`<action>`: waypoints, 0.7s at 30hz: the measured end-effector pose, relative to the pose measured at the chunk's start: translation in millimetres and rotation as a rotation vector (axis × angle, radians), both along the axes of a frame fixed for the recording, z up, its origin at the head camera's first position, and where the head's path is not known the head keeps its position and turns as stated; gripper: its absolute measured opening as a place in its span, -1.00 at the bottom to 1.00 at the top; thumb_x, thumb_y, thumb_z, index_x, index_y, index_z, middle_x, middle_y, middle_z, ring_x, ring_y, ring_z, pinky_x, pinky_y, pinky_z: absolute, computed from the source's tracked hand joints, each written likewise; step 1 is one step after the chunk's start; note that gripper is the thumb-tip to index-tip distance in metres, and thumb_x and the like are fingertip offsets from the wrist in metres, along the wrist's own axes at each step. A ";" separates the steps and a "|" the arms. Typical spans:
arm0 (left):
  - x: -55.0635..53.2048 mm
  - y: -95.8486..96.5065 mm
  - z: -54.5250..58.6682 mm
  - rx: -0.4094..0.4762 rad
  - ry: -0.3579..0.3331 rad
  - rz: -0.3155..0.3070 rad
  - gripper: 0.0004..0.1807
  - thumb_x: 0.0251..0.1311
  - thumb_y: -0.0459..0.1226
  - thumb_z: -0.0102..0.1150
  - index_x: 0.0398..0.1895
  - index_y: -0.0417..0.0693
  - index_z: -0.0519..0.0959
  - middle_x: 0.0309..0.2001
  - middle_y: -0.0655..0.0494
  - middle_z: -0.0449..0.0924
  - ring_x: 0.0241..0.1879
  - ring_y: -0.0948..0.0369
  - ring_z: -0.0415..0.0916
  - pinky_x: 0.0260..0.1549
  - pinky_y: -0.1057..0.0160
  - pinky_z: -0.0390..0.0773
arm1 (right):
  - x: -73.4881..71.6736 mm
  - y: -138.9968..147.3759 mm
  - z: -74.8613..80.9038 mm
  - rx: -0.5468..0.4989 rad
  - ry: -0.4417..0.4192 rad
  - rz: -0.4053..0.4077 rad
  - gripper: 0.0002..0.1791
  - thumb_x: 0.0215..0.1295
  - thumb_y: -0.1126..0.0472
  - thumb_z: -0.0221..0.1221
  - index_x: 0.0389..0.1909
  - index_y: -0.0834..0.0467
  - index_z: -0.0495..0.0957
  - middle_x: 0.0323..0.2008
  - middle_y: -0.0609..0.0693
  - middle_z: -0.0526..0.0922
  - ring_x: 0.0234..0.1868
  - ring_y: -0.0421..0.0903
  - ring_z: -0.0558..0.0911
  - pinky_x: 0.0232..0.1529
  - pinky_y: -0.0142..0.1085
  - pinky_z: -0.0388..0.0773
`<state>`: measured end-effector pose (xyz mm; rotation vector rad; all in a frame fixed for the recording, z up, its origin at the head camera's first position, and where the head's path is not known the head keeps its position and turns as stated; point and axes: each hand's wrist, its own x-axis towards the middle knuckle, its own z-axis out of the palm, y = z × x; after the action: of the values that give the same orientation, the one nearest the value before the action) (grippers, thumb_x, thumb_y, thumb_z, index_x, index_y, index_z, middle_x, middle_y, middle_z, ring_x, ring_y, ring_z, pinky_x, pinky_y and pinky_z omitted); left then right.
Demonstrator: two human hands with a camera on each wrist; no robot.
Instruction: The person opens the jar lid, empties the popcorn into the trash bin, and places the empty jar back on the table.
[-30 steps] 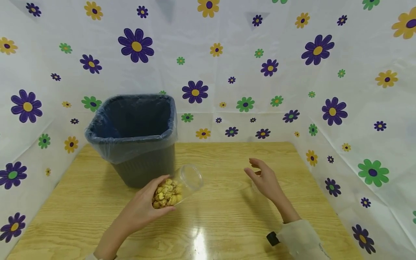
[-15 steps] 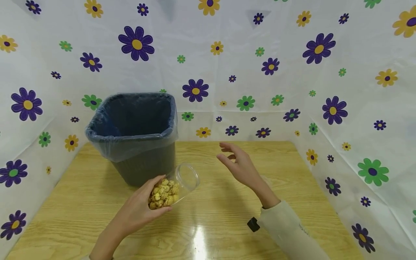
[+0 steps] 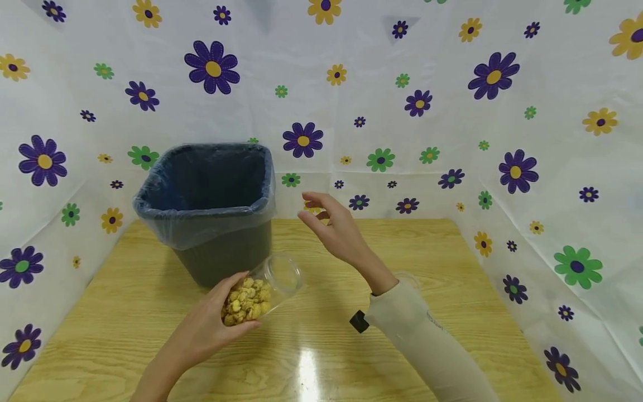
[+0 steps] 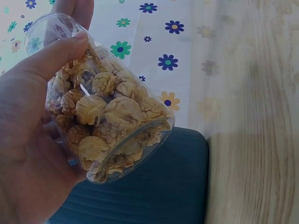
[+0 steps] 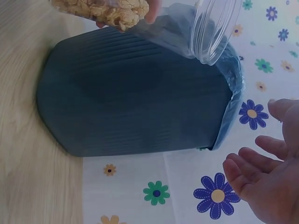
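Note:
My left hand [image 3: 208,324] grips a clear plastic jar [image 3: 285,274] low on its body, thumb on the near side. Popcorn [image 3: 246,301] fills the bottom half of the jar, rounded and caramel-yellow. The jar leans over, with its uncapped, threaded mouth [image 5: 217,28] pointing up and to the right. In the left wrist view the popcorn [image 4: 107,107] lies against the jar's base. My right hand [image 3: 334,229] is raised beyond the jar's mouth, fingers loosely bent and holding nothing; the right wrist view shows these fingers [image 5: 252,163] apart from the jar.
A dark bin [image 3: 221,245] with a clear liner folded over its rim stands on the wooden table [image 3: 321,346], just behind the jar. Partly behind the right sleeve [image 3: 417,335] lies a clear round thing [image 3: 411,277]. Flower-printed sheeting [image 3: 321,100] encloses the table.
My right hand has moved left and farther back, from the right side of the table toward the bin. The left hand and jar have shifted slightly left.

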<state>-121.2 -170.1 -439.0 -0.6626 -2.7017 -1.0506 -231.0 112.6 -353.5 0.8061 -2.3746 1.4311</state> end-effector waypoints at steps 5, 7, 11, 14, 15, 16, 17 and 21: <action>-1.2 -7.2 3.7 -0.004 0.049 -0.006 0.01 0.01 -0.09 0.65 0.50 -0.11 0.29 0.27 -0.10 0.51 0.17 -0.04 0.56 0.04 -0.16 0.61 | -6.4 -11.2 6.5 -0.014 0.011 0.020 -0.50 0.55 0.16 0.17 0.39 0.26 0.44 0.30 0.13 0.54 0.22 0.01 0.56 0.16 -0.07 0.58; -2.2 -10.4 6.3 -0.012 0.060 -0.008 0.01 0.01 -0.10 0.65 0.50 -0.11 0.28 0.27 -0.11 0.51 0.18 -0.05 0.56 0.04 -0.17 0.61 | -8.2 -15.6 9.3 -0.024 0.015 0.022 -0.50 0.55 0.16 0.16 0.39 0.27 0.43 0.31 0.14 0.53 0.24 0.04 0.56 0.16 -0.08 0.58; -3.1 -17.5 13.0 -0.015 0.065 0.000 0.02 0.02 -0.08 0.64 0.51 -0.12 0.27 0.27 -0.11 0.50 0.18 -0.06 0.55 0.04 -0.18 0.60 | -12.6 -25.0 13.7 -0.038 0.012 0.022 -0.50 0.56 0.14 0.15 0.40 0.27 0.43 0.32 0.15 0.51 0.26 0.06 0.54 0.14 -0.15 0.58; -1.8 -22.2 16.1 -0.024 0.073 0.026 0.03 0.01 -0.05 0.64 0.51 -0.12 0.27 0.27 -0.11 0.50 0.18 -0.07 0.55 0.04 -0.19 0.59 | -14.9 -31.3 15.3 -0.034 0.002 0.020 -0.49 0.57 0.13 0.14 0.41 0.27 0.41 0.33 0.15 0.50 0.25 0.02 0.54 0.12 -0.19 0.57; -1.0 -23.5 16.6 -0.028 0.076 0.035 0.04 0.00 -0.05 0.65 0.51 -0.13 0.28 0.28 -0.12 0.51 0.18 -0.08 0.55 0.04 -0.20 0.59 | -15.3 -33.3 15.9 -0.029 -0.002 0.019 -0.48 0.57 0.13 0.14 0.42 0.26 0.40 0.33 0.15 0.49 0.24 0.00 0.54 0.12 -0.20 0.57; -0.2 -24.8 17.0 -0.029 0.078 0.044 0.04 0.00 -0.05 0.65 0.51 -0.13 0.28 0.28 -0.13 0.51 0.18 -0.08 0.55 0.04 -0.20 0.59 | -16.0 -35.3 16.2 -0.025 -0.004 0.017 -0.48 0.57 0.13 0.14 0.42 0.26 0.40 0.33 0.14 0.49 0.23 -0.02 0.54 0.12 -0.22 0.57; 0.3 -26.0 17.0 -0.032 0.082 0.054 0.05 -0.02 -0.05 0.66 0.50 -0.14 0.28 0.28 -0.13 0.51 0.18 -0.08 0.55 0.04 -0.21 0.59 | -16.5 -37.1 16.8 -0.021 -0.004 0.016 -0.48 0.57 0.12 0.14 0.42 0.26 0.39 0.34 0.15 0.48 0.23 -0.02 0.54 0.12 -0.22 0.57; 1.2 -29.2 18.4 -0.029 0.087 0.074 0.06 -0.04 -0.08 0.67 0.50 -0.17 0.28 0.27 -0.16 0.51 0.17 -0.10 0.54 0.03 -0.23 0.58 | -20.2 -44.6 20.2 -0.014 0.003 0.012 -0.45 0.56 0.10 0.16 0.43 0.27 0.39 0.34 0.15 0.47 0.22 -0.01 0.55 0.12 -0.22 0.59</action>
<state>-119.9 -199.3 -420.5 -0.5934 -2.6497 -0.9438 -251.2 68.0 -333.3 0.8198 -2.3595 1.4484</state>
